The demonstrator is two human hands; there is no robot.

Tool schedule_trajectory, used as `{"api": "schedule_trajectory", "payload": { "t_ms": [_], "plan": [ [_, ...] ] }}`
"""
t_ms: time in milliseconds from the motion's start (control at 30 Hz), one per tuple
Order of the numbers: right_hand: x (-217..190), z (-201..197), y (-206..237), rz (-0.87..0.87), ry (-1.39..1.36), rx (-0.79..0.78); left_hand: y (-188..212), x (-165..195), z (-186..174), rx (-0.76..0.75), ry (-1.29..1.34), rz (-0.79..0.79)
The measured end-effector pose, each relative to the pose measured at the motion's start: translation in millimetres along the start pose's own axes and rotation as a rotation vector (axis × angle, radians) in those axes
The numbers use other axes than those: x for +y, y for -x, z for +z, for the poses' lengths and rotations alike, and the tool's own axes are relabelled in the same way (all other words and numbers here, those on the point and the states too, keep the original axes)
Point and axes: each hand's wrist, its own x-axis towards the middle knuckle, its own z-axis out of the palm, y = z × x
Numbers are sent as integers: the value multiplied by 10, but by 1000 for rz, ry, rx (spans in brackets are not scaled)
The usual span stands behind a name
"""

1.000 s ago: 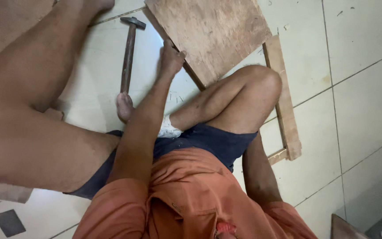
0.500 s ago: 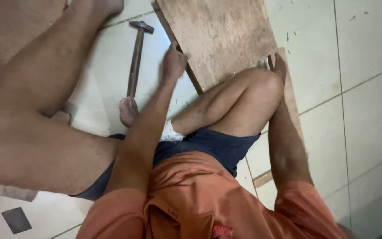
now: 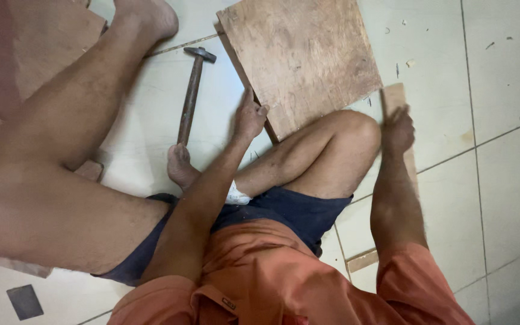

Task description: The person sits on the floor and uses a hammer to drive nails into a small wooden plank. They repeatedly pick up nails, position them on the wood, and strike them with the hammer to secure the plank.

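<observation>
Pale floor tiles [image 3: 501,198] lay under you as you sat with one knee raised. Your left hand [image 3: 249,117] gripped the near edge of the square plywood board [image 3: 301,60]. Your right hand [image 3: 397,127], down behind your hip a second earlier, had come forward and now closed on the top of the narrow wood strip [image 3: 392,96] beside your knee. Both hands stayed well apart. A hammer [image 3: 191,96] lay untouched just left of the board, near your foot
</observation>
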Motion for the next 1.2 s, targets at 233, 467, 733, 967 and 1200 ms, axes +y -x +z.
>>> {"api": "schedule_trajectory", "payload": {
  "t_ms": [233, 467, 733, 967, 1200],
  "plan": [
    [-167, -162, -446, -514, -367, 234, 23, 90, 0, -33, -11, -20],
    [-650, -129, -413, -551, -365, -90, -11, 373, -99, -155, -26, -89],
    [-18, -81, 230, -286, -220, -231, -410, 341, -176, -98, -373, 415],
    [-2, 43, 11, -180, -706, -195, -355, 593, -97, -108, -274, 389],
    [-578, -133, -613, -171, -1188, -73, -228, 897, -108, -112, -337, 340]
  ]
}}
